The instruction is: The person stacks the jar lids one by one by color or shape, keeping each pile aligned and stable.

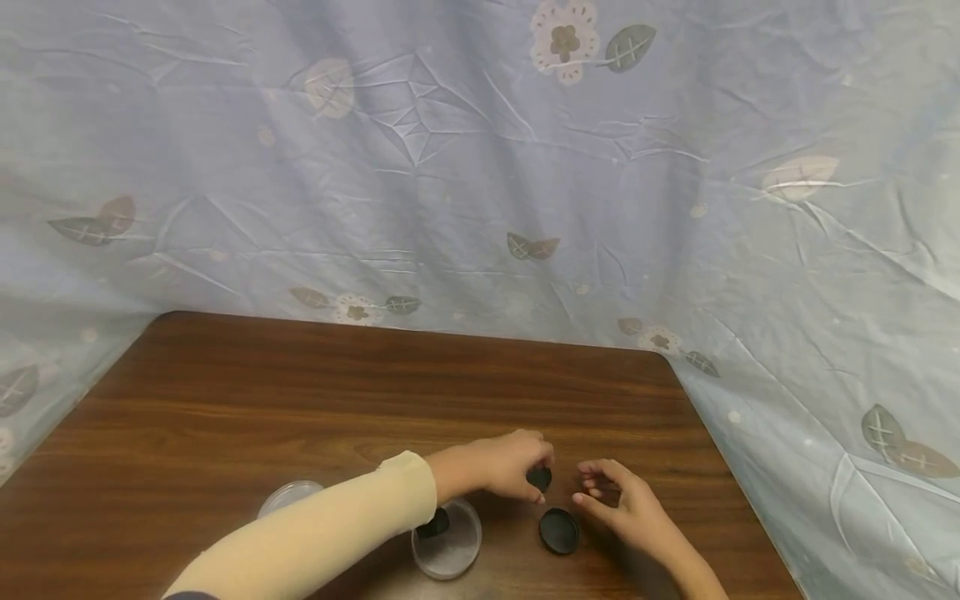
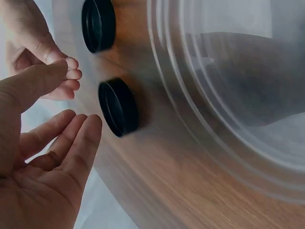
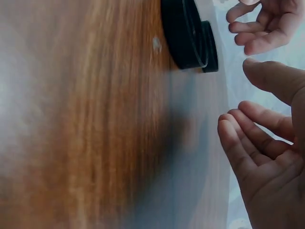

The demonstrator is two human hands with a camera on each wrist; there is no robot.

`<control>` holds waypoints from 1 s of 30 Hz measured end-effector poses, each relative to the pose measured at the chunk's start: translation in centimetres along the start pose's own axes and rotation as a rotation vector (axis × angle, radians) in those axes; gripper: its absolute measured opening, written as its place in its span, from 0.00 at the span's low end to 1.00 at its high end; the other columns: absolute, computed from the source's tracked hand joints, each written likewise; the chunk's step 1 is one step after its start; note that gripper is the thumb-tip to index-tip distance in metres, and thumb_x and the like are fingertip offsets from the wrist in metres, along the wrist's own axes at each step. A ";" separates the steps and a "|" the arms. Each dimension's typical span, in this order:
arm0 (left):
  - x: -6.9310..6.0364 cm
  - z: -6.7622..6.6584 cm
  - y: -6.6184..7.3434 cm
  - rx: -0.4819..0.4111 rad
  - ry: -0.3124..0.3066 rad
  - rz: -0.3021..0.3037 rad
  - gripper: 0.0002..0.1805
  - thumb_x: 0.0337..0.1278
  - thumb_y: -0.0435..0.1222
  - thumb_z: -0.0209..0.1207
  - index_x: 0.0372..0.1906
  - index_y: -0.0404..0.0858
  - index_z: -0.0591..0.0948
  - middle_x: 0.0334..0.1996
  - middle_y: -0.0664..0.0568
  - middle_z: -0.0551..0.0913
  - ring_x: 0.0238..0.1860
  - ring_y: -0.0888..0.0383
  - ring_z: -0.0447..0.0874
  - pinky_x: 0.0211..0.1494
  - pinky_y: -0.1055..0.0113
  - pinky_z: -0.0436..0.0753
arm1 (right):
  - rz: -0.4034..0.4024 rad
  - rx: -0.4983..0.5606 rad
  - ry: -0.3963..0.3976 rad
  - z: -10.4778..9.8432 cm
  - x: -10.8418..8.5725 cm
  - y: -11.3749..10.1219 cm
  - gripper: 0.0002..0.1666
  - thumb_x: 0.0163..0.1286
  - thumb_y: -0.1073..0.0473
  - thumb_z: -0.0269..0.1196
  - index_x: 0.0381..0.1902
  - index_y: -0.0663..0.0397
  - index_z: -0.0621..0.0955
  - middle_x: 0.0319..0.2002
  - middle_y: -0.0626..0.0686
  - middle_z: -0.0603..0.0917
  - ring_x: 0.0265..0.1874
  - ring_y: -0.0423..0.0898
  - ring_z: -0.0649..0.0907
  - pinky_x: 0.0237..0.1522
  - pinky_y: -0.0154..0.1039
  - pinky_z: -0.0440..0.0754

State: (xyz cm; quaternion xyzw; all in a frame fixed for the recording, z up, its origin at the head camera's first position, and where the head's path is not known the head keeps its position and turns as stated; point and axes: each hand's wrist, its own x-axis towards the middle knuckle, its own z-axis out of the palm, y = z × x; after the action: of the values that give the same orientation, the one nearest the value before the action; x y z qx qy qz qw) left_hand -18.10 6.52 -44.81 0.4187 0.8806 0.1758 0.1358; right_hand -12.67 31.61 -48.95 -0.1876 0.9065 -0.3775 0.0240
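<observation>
Two shallow round black caps lie on the wooden table. My left hand (image 1: 506, 467) reaches over the farther cap (image 1: 538, 477), its thumb and fingers spread apart around it. In the left wrist view that cap (image 2: 118, 107) sits just beyond the fingertips, with a gap showing. The nearer cap (image 1: 558, 531) rests hollow side up between my hands. To its right, my right hand (image 1: 626, 508) hovers with loosely bent fingers and holds nothing. In the right wrist view its thumb and fingers (image 3: 238, 143) stand apart.
A clear round dish (image 1: 459, 560) with a dark piece in it stands below my left forearm. Another clear round dish or lid (image 1: 288, 493) is partly hidden behind the cream sleeve (image 1: 322, 533). Patterned cloth (image 1: 450, 208) hangs around the table (image 1: 300, 392).
</observation>
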 end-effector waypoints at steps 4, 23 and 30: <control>0.1 -0.4 -0.8 -0.017 0.021 -0.053 0.25 0.59 0.43 0.75 0.58 0.38 0.83 0.50 0.52 0.83 0.48 0.63 0.80 0.51 0.73 0.82 | -0.013 0.001 -0.019 0.2 1.1 0.3 0.32 0.69 0.50 0.72 0.62 0.64 0.78 0.57 0.61 0.84 0.54 0.57 0.86 0.56 0.41 0.88; 0.3 0.0 -2.6 -0.044 -0.029 -0.125 0.30 0.47 0.42 0.80 0.54 0.38 0.80 0.47 0.52 0.78 0.46 0.61 0.78 0.50 0.68 0.82 | -0.043 -0.036 -0.159 2.2 4.1 -0.1 0.38 0.66 0.49 0.75 0.64 0.66 0.76 0.58 0.61 0.80 0.52 0.51 0.83 0.55 0.39 0.87; 0.7 0.3 -2.7 -0.034 -0.042 -0.115 0.30 0.49 0.40 0.80 0.57 0.38 0.80 0.51 0.52 0.79 0.52 0.59 0.79 0.57 0.67 0.82 | -0.036 -0.047 -0.169 2.6 4.6 -0.5 0.38 0.65 0.51 0.76 0.65 0.67 0.76 0.58 0.61 0.79 0.53 0.52 0.84 0.57 0.39 0.87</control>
State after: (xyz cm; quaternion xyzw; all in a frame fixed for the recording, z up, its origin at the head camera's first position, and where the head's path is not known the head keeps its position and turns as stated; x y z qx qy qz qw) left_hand -20.27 5.57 -46.25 0.3687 0.8969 0.1740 0.1711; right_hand -16.26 27.91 -50.05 -0.2355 0.9063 -0.3393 0.0895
